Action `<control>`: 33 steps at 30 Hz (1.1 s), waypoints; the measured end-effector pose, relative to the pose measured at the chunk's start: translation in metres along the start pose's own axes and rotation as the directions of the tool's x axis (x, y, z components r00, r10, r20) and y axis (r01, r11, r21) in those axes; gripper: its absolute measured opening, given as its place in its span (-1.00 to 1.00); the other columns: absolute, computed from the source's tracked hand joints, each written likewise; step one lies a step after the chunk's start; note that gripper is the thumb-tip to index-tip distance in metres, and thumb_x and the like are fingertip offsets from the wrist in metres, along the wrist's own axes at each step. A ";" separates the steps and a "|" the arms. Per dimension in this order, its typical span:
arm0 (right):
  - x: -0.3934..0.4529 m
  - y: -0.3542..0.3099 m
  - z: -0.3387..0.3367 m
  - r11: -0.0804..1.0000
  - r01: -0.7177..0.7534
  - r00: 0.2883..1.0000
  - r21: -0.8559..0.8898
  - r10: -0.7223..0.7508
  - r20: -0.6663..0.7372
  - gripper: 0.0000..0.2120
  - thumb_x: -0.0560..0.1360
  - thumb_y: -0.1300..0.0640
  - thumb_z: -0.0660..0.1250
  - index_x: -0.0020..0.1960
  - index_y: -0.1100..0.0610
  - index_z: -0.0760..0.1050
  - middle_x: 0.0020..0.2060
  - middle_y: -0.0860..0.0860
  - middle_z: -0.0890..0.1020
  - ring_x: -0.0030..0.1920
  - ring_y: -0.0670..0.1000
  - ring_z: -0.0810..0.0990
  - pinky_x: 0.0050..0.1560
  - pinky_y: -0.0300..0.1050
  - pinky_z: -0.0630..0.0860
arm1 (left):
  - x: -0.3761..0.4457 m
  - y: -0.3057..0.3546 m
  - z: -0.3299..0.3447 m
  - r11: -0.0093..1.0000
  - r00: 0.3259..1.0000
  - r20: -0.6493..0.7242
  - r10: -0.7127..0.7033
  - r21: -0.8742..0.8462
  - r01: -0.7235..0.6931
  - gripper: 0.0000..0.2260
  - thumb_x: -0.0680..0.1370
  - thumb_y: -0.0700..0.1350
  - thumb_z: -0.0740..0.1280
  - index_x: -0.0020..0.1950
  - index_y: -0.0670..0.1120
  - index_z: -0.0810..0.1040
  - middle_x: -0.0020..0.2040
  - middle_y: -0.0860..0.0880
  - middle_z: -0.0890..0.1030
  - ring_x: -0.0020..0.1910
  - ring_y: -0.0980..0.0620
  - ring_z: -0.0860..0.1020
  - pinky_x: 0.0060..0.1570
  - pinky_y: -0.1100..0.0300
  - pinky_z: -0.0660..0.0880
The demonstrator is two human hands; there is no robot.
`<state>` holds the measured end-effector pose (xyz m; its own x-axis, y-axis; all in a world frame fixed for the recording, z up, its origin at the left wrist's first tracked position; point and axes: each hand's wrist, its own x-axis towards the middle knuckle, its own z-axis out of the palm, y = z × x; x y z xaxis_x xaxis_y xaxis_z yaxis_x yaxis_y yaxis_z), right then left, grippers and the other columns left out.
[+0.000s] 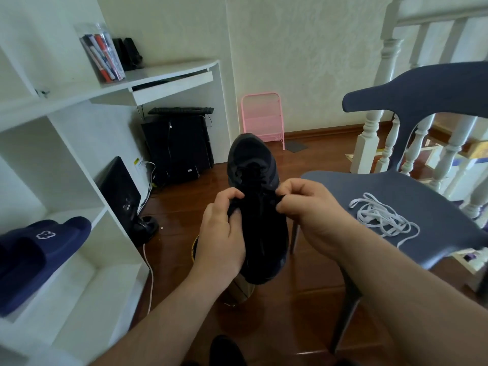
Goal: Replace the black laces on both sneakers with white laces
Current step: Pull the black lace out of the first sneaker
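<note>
Sneaker: a black sneaker (257,207) is being held up in front of the person, above the wooden floor (303,307), toe pointing away and opening toward the camera.
Black lace: it is showing only as dark shapes against the dark upper, so its path through the eyelets is too hard to make out.
Left hand: the left hand (220,233) is gripping the sneaker's left side near the lacing, its fingers (228,198) curling in and pinching dark material at the tongue edge; whether that is lace or upper I cannot tell.
Right hand: the right hand (306,207) is working at the sneaker's right edge, its fingers (284,199) clenching on dark material there in the same pinch.
White laces: a loose tangle of white laces (383,217) is lying on the seat of a blue-grey chair (433,196), just right of the right hand and apart from the sneaker.
Second shoe: a dark toe (224,350) is peeking in at the bottom edge.
Shelf unit: a white shelf unit (79,260) is standing at the left, holding navy slippers (39,254).
Table: a white table (169,72) is carrying a clear tub of markers (101,54), with black computer gear (179,143) sitting underneath.
Far wall: a pink folding stool (264,117) is leaning there.
Railing: white banisters (369,143) are standing behind the chair.
</note>
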<state>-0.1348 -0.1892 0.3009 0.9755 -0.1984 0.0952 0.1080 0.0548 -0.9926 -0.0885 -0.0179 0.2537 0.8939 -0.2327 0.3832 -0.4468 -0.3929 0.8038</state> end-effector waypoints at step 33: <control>0.002 0.005 -0.046 0.651 -0.162 0.933 -0.742 -0.143 -0.329 -0.60 0.53 -0.28 0.34 0.00 0.06 0.45 -0.14 -0.02 0.54 -0.15 0.03 0.55 -0.17 -0.03 0.43 | 0.005 -0.003 0.006 0.913 0.946 0.068 -0.316 -0.251 0.322 -0.70 0.73 -0.04 0.17 0.16 0.44 0.38 0.24 0.00 0.51 0.16 0.00 0.55 0.12 -0.02 0.58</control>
<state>-0.1415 -0.2345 0.2930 0.8320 -0.5152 0.2058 -0.2301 -0.6579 -0.7171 -0.0825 -0.0231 0.2504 0.9846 -0.1566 0.0781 -0.1104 -0.2100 0.9714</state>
